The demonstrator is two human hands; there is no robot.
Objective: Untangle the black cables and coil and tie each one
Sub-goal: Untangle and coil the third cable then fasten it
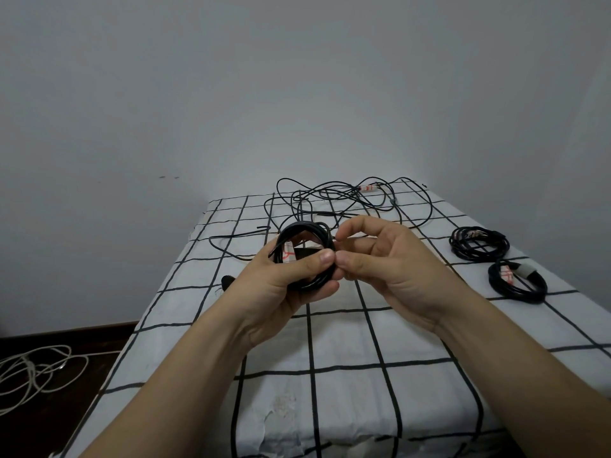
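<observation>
While we held the coiled cable (312, 281) above the middle of the bench (347, 342), our left grip (291, 276) was wrapped round its 6 o'clock side, thumb pressed over the front of the strands and fingers curled behind them. Our right grip (390, 266) met it at the coil's 3 o'clock edge, where thumb and curled forefinger pinched the strands, the two thumb tips touching. A white tag with red print (288, 254) showed through the ring of the coil.

Well beyond our grips, toward 12 o'clock on the bench, the loose tangle (344, 193) of thin black cable lay spread in wide loops, with one strand trailing out toward 9 o'clock of the held coil. At about 3 o'clock, well apart from our grips, two finished bundles lay on the checked cloth: the farther bundle (476, 249) and, just beside it toward 5 o'clock, the nearer bundle (529, 292), which bore a white and red tag.

A small dark object (227, 280) sat at the bench's 9 o'clock edge; we could not tell what it was. Down at 8 o'clock, white cord (33, 368) lay in loose loops on the dark floor (66, 424).
</observation>
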